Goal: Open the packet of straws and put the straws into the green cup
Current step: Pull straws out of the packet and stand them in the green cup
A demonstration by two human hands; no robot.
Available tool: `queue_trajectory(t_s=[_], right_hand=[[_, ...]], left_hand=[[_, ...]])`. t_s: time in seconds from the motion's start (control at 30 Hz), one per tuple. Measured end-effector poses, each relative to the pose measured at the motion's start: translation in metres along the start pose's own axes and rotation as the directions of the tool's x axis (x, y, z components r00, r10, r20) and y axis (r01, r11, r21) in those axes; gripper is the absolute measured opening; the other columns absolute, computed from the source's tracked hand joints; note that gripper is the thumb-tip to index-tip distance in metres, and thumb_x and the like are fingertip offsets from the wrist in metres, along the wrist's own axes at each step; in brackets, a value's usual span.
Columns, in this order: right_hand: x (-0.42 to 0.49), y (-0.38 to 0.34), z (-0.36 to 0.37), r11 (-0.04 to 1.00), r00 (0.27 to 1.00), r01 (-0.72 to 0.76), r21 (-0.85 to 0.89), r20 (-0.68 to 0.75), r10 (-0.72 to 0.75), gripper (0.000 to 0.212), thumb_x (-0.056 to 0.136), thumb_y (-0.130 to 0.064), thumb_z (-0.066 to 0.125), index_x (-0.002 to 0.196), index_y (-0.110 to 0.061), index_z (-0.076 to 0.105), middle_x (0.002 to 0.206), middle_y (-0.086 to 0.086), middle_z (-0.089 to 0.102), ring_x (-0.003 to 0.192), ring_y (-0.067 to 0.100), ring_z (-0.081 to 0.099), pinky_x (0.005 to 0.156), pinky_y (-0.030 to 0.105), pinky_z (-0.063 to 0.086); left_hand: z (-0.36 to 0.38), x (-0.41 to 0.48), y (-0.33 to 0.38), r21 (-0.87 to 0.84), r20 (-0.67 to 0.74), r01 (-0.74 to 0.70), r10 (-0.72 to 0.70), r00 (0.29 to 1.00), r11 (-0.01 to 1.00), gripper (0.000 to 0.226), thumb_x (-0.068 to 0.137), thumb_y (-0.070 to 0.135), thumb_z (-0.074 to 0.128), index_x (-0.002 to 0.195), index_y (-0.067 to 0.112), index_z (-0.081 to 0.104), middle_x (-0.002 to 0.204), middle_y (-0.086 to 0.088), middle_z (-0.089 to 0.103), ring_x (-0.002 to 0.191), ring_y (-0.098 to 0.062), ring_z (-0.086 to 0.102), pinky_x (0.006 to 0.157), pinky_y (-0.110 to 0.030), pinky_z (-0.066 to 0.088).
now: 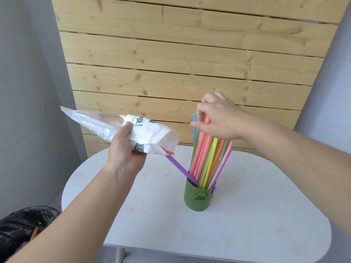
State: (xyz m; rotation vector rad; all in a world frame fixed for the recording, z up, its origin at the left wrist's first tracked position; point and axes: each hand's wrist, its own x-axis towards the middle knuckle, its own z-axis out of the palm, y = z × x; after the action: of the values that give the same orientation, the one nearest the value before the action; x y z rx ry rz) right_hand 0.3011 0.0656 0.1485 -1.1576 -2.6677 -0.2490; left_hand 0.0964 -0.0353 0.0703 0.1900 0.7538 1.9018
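Crinkled translucent plastic packet (98, 122), slender bright straws (204, 149), squat cylindrical green cup (193, 203)

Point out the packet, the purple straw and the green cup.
packet (152, 132), head view, white plastic near its mouth.
purple straw (180, 169), head view, middle of its bare length.
green cup (191, 203), head view, front wall.

The crumpled white packet (106, 124) lies tilted in the fingers of the left hand (123, 150), its mouth open. An orange straw (168, 151) and a purple straw (180, 168) poke out below them. Bright straws (207, 158) stand bunched in the green cup (197, 200), their tops pinched by the right hand (222, 118).
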Motion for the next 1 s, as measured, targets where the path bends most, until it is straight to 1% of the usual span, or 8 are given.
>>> queue_trajectory(t_s=[0.2, 0.33, 0.4, 0.47, 0.6, 0.8, 0.9, 1.0], right_hand=[[0.002, -0.007, -0.009, 0.999, 0.986, -0.032, 0.005, 0.166, 0.030, 0.061, 0.092, -0.067, 0.043, 0.141, -0.031, 0.045, 0.151, -0.002, 0.035, 0.142, 0.021, 0.025, 0.115, 0.043, 0.022], [0.004, -0.010, -0.010, 0.987, 0.947, -0.017, -0.158, 0.314, 0.066, 0.075, 0.090, -0.076, 0.029, 0.154, -0.036, 0.029, 0.165, -0.002, 0.019, 0.150, 0.023, 0.012, 0.119, 0.047, 0.012], [0.005, -0.011, -0.008, 0.968, 0.933, 0.000, -0.253, 0.348, 0.091, 0.079, 0.089, -0.078, 0.023, 0.156, -0.037, 0.026, 0.167, -0.001, 0.014, 0.151, 0.024, 0.008, 0.121, 0.048, 0.006], [0.005, -0.011, -0.008, 0.965, 0.942, 0.000, -0.264, 0.325, 0.089, 0.078, 0.089, -0.078, 0.021, 0.156, -0.038, 0.024, 0.167, 0.000, 0.016, 0.152, 0.024, 0.009, 0.121, 0.049, 0.006], [0.005, -0.008, -0.011, 0.996, 0.982, -0.078, -0.043, 0.171, 0.085, 0.063, 0.097, -0.065, 0.029, 0.152, -0.036, 0.035, 0.157, 0.003, 0.037, 0.147, 0.025, 0.024, 0.117, 0.046, 0.020], [-0.003, 0.000, -0.013, 0.957, 0.984, -0.159, 0.241, 0.118, 0.134, 0.045, 0.102, -0.051, 0.034, 0.133, -0.029, 0.058, 0.134, 0.001, 0.057, 0.126, 0.021, 0.049, 0.105, 0.038, 0.039], [-0.010, 0.001, -0.020, 0.935, 0.986, -0.165, 0.314, 0.048, 0.158, 0.043, 0.104, -0.047, 0.033, 0.129, -0.024, 0.060, 0.126, 0.004, 0.066, 0.119, 0.024, 0.056, 0.100, 0.036, 0.042], [-0.018, 0.004, -0.027, 0.908, 0.975, -0.185, 0.377, -0.047, 0.218, 0.050, 0.104, -0.047, 0.033, 0.120, -0.008, 0.062, 0.119, 0.016, 0.068, 0.110, 0.033, 0.062, 0.099, 0.044, 0.047]], left_hand=[[0.001, -0.001, 0.000, 0.009, -0.003, -0.003, 0.003, 1.000, 1.000, 0.014, 0.108, 0.018, 0.057, 0.102, 0.010, 0.067, 0.077, -0.002, 0.081, 0.074, -0.018, 0.079, 0.095, -0.041, 0.060], [0.001, -0.002, 0.000, 0.016, 0.008, -0.008, 0.008, 1.000, 1.000, 0.014, 0.108, 0.018, 0.056, 0.102, 0.010, 0.067, 0.078, -0.002, 0.081, 0.081, -0.019, 0.078, 0.094, -0.041, 0.059], [0.001, -0.002, -0.001, 0.027, 0.014, -0.008, 0.008, 1.000, 1.000, 0.014, 0.108, 0.017, 0.056, 0.103, 0.010, 0.067, 0.078, -0.002, 0.081, 0.078, -0.019, 0.078, 0.089, -0.040, 0.060], [0.001, -0.001, 0.000, 0.034, 0.015, -0.010, 0.009, 1.000, 0.999, 0.014, 0.108, 0.018, 0.056, 0.103, 0.010, 0.067, 0.079, -0.002, 0.081, 0.077, -0.019, 0.079, 0.085, -0.039, 0.061], [0.001, 0.000, 0.000, 0.031, 0.020, -0.010, 0.009, 1.000, 0.999, 0.015, 0.108, 0.019, 0.056, 0.104, 0.010, 0.067, 0.081, -0.003, 0.081, 0.086, -0.021, 0.078, 0.093, -0.041, 0.060], [0.000, 0.002, 0.001, 0.030, 0.018, -0.016, 0.016, 1.000, 0.999, 0.014, 0.108, 0.018, 0.056, 0.104, 0.010, 0.068, 0.083, -0.003, 0.082, 0.088, -0.021, 0.078, 0.094, -0.041, 0.060], [0.000, 0.002, 0.001, 0.025, 0.020, -0.014, 0.013, 1.000, 1.000, 0.014, 0.107, 0.018, 0.057, 0.105, 0.010, 0.068, 0.084, -0.003, 0.082, 0.091, -0.023, 0.077, 0.096, -0.042, 0.059], [0.000, 0.001, 0.000, 0.015, 0.015, -0.011, 0.011, 1.000, 1.000, 0.014, 0.107, 0.018, 0.057, 0.105, 0.010, 0.068, 0.083, -0.004, 0.081, 0.092, -0.023, 0.077, 0.099, -0.043, 0.058]])
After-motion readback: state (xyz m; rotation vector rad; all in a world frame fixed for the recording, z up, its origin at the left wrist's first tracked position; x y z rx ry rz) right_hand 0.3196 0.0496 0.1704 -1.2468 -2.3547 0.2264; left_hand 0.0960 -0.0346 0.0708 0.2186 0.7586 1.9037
